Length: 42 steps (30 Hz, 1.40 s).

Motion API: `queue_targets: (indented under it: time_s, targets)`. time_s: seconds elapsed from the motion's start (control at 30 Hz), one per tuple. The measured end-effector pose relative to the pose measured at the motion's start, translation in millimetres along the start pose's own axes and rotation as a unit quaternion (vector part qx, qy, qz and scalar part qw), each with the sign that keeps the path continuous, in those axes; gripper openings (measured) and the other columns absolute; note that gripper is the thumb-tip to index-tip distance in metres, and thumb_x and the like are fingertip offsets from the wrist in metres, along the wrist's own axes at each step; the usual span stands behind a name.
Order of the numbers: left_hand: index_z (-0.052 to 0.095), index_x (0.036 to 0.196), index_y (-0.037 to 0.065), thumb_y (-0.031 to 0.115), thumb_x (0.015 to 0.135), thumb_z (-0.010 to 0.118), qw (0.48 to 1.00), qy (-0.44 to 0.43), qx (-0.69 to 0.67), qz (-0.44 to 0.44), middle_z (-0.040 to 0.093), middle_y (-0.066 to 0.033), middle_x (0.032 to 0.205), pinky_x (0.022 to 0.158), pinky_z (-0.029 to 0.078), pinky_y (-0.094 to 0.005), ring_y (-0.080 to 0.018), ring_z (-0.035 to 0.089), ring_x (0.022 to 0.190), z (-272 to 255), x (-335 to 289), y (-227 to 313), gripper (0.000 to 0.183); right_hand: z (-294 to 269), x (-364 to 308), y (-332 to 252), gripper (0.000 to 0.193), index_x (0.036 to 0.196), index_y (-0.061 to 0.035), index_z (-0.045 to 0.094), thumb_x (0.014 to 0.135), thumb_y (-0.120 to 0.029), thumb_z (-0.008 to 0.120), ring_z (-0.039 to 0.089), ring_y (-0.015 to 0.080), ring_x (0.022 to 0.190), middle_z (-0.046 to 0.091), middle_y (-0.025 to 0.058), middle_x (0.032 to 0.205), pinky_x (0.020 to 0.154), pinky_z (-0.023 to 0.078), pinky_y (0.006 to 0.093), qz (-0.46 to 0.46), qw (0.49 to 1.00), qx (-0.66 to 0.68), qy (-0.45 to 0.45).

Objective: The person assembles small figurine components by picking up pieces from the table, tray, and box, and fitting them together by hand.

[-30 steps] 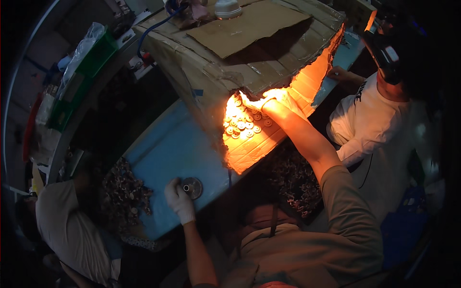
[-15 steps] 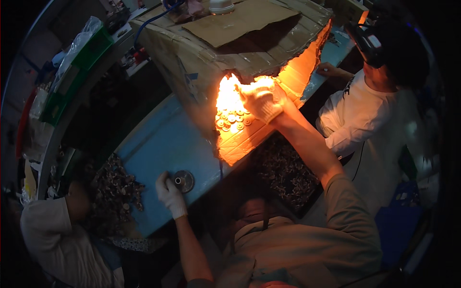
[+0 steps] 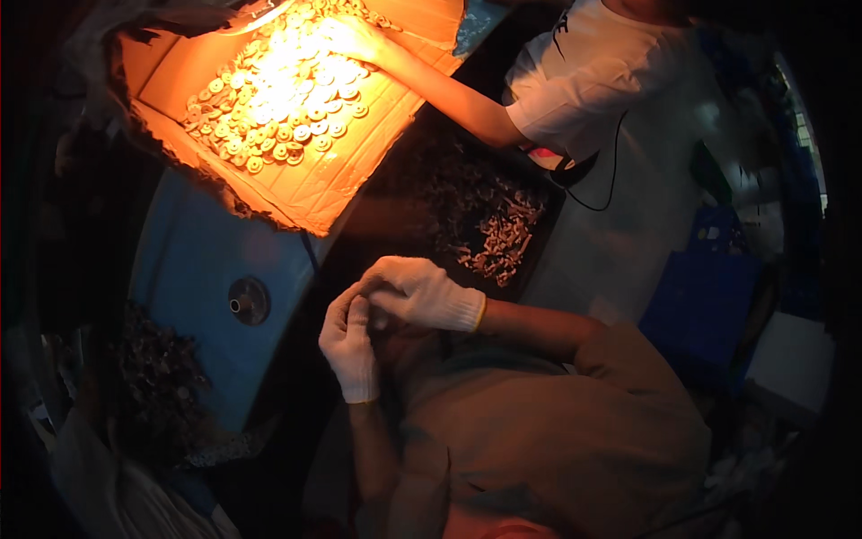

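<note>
My left hand [image 3: 348, 346] and my right hand [image 3: 417, 292], both in white knit gloves, meet in front of my body. Their fingers are curled and pressed together at the tips. Whatever they pinch, if anything, is hidden between the gloves. On the blue tabletop [image 3: 202, 350] to the left stands a round dark metal part [image 3: 249, 300] with a short tube in its centre, apart from my left hand. Ahead, several small round discs with centre holes [image 3: 269, 135] lie in a brightly lit cardboard box [image 3: 305, 202].
A co-worker's bare arm [image 3: 449, 94] reaches into the box from the right. A dark tray of small metal pieces [image 3: 503, 238] sits low beyond my right hand. More dark parts [image 3: 162, 359] are heaped at the table's left. A blue bag [image 3: 705, 287] stands on the right.
My right hand has come out of the lit box, and my left hand has left the round metal part; they now meet. The view has shifted, and the co-worker's arm is in the box.
</note>
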State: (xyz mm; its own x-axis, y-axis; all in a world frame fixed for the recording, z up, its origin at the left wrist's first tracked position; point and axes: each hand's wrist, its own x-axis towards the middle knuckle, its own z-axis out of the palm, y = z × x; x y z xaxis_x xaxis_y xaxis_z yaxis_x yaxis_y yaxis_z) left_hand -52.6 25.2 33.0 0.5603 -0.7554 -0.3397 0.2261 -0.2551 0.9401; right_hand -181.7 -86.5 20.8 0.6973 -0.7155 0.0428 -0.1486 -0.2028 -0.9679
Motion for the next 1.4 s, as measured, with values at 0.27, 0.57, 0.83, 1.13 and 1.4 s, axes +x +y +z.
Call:
queue_targets:
  time_s: [0.27,0.57,0.83,1.13,1.4]
  targets:
    - [0.066,0.131,-0.005,0.016,0.110,0.061,0.988,0.152,0.025,-0.030,0.060,-0.0022,0.088,0.056,0.041,-0.0205,-0.0068,0.054,0.068,-46.3,13.5,1.4,0.030,-111.9,-71.7,186.7,0.040,0.128,-0.0045,0.072,0.096,-0.026,0.061,0.065,0.0386,0.126,0.071,0.0209,0.132,0.109,0.050,0.0480,0.328,0.912,-0.243,0.039]
    - [0.065,0.136,-0.004,0.022,0.112,0.057,0.960,0.261,0.038,0.093,0.062,-0.0021,0.090,0.061,0.045,-0.0220,-0.0073,0.056,0.073,-74.2,21.1,43.1,0.036,-43.0,-17.5,250.9,0.044,0.122,-0.0024,0.063,0.096,-0.036,0.069,0.068,0.0505,0.110,0.069,0.0323,0.120,0.091,0.057,0.0572,0.202,0.905,-0.373,0.002]
    - [0.068,0.136,0.000,0.025,0.109,0.063,0.970,0.232,0.040,0.065,0.070,-0.0021,0.096,0.060,0.048,-0.0224,-0.0069,0.060,0.070,-107.7,47.8,50.3,0.038,-80.9,-36.8,214.1,0.039,0.129,-0.0036,0.070,0.099,-0.028,0.064,0.073,0.0362,0.111,0.075,0.0206,0.120,0.094,0.058,0.0455,0.233,0.936,-0.265,-0.007]
    - [0.067,0.136,-0.004,0.025,0.107,0.064,0.976,0.204,0.038,0.064,0.072,-0.0036,0.091,0.055,0.045,-0.0226,-0.0064,0.059,0.065,-128.3,67.7,53.2,0.041,-68.8,-32.5,68.5,0.054,0.152,0.0039,0.051,0.103,-0.017,0.063,0.066,0.0141,0.097,0.068,0.0148,0.125,0.086,0.057,0.0256,0.311,0.825,0.465,-0.078]
    - [0.074,0.125,-0.003,0.024,0.102,0.066,0.983,0.169,0.065,-0.015,0.070,-0.0040,0.083,0.053,0.045,-0.0238,-0.0078,0.059,0.061,-129.9,74.0,68.0,0.035,30.0,39.2,-4.7,0.076,0.148,0.0094,0.051,0.097,-0.038,0.082,0.058,0.0057,0.084,0.067,0.0177,0.127,0.075,0.049,0.0217,0.289,0.653,0.634,-0.298]
